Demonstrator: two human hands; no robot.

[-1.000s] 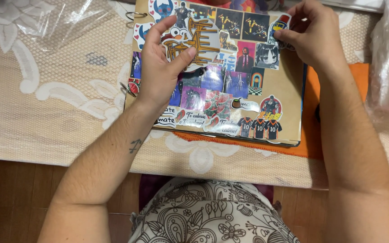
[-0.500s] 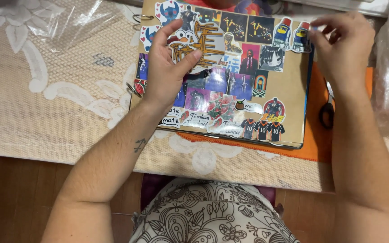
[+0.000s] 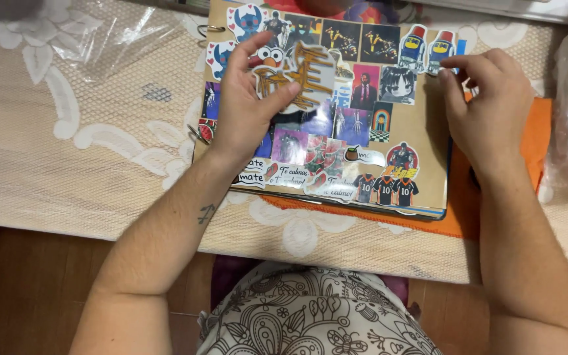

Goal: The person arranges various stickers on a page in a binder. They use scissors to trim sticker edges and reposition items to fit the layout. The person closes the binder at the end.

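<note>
The left hand [image 3: 248,108] covered several stickers on the binder cover [image 3: 422,164], whose top edge was cut off, and the sticker lettering was too small to make out.

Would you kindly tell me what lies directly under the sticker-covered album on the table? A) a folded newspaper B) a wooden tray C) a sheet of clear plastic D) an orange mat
D: an orange mat shows past the right and lower edges of the sticker-covered album, which the left hand presses flat while the right hand fingers its right edge; the clear plastic lies apart on the lace tablecloth.
</note>
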